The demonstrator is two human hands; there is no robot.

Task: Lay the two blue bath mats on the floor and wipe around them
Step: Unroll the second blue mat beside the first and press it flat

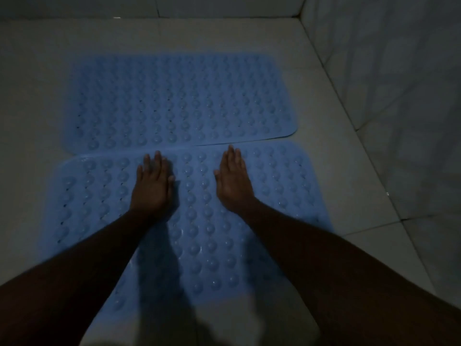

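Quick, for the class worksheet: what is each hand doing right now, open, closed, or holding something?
Left hand: open, flat on the near blue mat.
Right hand: open, flat on the same mat.

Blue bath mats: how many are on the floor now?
2. One blue studded rubber bath mat lies farther away on the pale tiled floor. The second mat lies nearer, touching it, under the left hand and right hand. None seem hidden.

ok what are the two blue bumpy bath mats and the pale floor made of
The near blue bath mat and far blue bath mat: probably soft rubber or PVC, given moulded domed bumps, small holes and a faint sheen. The pale floor: likely glazed ceramic tile, smooth with thin grout lines. Dim light leaves this uncertain.
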